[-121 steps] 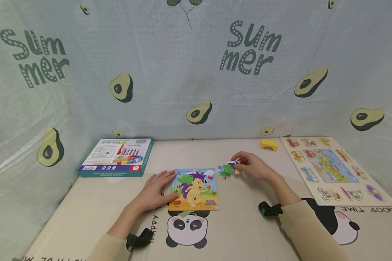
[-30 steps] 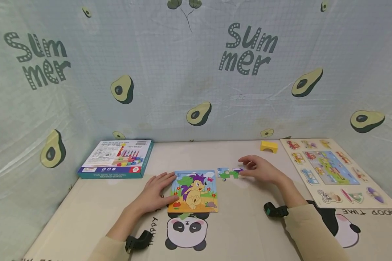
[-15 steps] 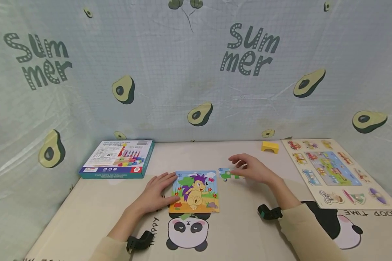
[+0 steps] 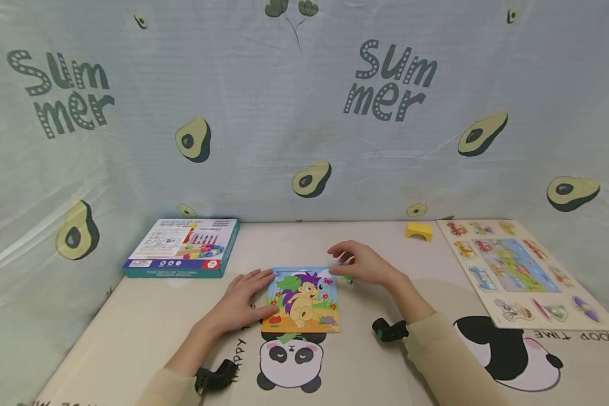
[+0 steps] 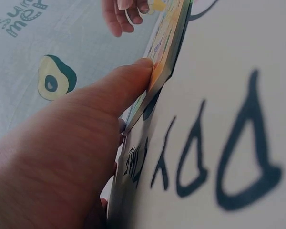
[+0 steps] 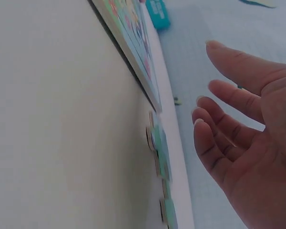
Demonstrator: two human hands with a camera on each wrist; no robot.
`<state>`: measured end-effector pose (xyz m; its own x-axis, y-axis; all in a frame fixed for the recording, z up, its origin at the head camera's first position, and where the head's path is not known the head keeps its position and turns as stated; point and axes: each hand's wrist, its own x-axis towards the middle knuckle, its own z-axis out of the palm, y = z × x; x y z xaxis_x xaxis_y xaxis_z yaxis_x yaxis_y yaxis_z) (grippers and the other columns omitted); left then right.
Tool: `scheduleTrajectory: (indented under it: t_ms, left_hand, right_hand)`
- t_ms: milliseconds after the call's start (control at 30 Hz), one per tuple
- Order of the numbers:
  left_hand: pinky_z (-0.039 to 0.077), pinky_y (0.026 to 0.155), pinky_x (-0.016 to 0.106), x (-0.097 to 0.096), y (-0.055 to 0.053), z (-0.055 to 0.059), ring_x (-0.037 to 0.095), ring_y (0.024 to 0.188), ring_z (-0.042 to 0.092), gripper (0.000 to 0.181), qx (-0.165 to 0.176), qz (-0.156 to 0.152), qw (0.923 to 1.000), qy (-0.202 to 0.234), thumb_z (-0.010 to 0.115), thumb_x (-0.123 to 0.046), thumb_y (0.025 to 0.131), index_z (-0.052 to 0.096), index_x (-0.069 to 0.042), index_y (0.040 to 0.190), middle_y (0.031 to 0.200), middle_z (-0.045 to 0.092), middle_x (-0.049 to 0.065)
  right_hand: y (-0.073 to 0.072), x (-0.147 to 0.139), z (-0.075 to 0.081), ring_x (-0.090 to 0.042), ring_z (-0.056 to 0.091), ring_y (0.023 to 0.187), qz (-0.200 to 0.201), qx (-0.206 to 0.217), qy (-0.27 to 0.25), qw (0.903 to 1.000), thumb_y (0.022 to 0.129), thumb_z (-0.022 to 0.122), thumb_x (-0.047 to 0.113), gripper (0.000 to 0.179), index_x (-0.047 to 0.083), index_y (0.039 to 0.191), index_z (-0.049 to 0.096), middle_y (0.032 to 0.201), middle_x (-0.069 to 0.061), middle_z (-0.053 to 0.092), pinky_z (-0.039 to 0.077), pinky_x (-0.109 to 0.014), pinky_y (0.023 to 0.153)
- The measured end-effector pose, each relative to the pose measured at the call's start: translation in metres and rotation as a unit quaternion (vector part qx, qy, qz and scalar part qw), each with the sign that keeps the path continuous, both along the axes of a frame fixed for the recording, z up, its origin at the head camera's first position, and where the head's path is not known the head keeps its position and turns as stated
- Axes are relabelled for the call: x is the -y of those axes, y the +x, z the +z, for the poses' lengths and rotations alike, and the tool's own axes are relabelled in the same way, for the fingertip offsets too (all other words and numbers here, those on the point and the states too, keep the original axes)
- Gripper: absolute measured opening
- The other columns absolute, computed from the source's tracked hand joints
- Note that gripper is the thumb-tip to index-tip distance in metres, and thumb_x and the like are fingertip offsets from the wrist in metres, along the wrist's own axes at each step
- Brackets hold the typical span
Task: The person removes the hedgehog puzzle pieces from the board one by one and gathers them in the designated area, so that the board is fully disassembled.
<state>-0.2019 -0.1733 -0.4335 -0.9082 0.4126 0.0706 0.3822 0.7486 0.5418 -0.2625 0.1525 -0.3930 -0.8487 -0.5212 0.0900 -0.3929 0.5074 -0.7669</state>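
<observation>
A square jigsaw puzzle (image 4: 303, 301) with a purple-haired hedgehog picture lies flat on the table. My left hand (image 4: 242, 300) rests along its left side with fingers extended, and the thumb (image 5: 133, 78) touches the edge. Over the puzzle's upper right corner hovers my right hand (image 4: 365, 264). Its fingers are loosely bent and nothing is between thumb and fingers in the right wrist view. Beside the puzzle lie loose puzzle pieces (image 6: 160, 151), joined or close together in a row; in the head view the right hand hides most of them.
A flat toy box (image 4: 182, 248) lies at the back left. A yellow arch block (image 4: 418, 231) stands at the back right, near a large wooden picture board (image 4: 528, 276). A printed sheet (image 4: 254, 113) hangs behind the table.
Four seconds ago my right hand pinched a puzzle piece beside another; that piece then lay in the row, released. The right hand has since moved left to the puzzle's corner. The left hand stays.
</observation>
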Motion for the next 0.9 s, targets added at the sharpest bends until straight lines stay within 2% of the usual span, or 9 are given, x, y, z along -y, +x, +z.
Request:
scheduleTrajectory:
  t_ms: [200,467,900]
  left_hand:
    - [0.007,0.12,0.06,-0.003,0.0,-0.001,0.035,0.15,0.022,0.08,0.0,-0.008,1.0,0.001,0.072,-0.053,0.087,0.048,-0.01,0.151,0.158,0.04,0.008]
    - [0.007,0.12,0.058,-0.001,-0.001,-0.003,0.033,0.15,0.022,0.081,-0.002,0.0,1.0,-0.009,0.072,-0.054,0.087,0.047,-0.012,0.152,0.159,0.039,0.007]
    - [0.008,0.12,0.058,0.001,0.001,-0.003,0.034,0.15,0.022,0.081,-0.008,0.001,0.9999,-0.009,0.072,-0.053,0.087,0.047,-0.011,0.152,0.158,0.04,0.007]
  right_hand:
    - [0.004,0.011,-0.005,-0.025,0.058,0.103,-0.006,-0.002,0.005,1.0,0.09,0.078,0.021,0.045,0.0,0.127,0.063,0.12,-0.013,0.064,0.053,-0.034,0.084]
    - [0.008,0.017,-0.007,-0.022,0.057,0.097,-0.013,0.003,0.033,0.9994,0.088,0.08,0.022,0.046,0.002,0.126,0.065,0.112,-0.007,0.064,0.051,-0.034,0.085]
    - [0.009,0.024,-0.016,-0.019,0.055,0.096,-0.023,-0.018,0.08,0.9963,0.087,0.081,0.022,0.042,0.004,0.123,0.067,0.109,-0.003,0.061,0.051,-0.035,0.088]
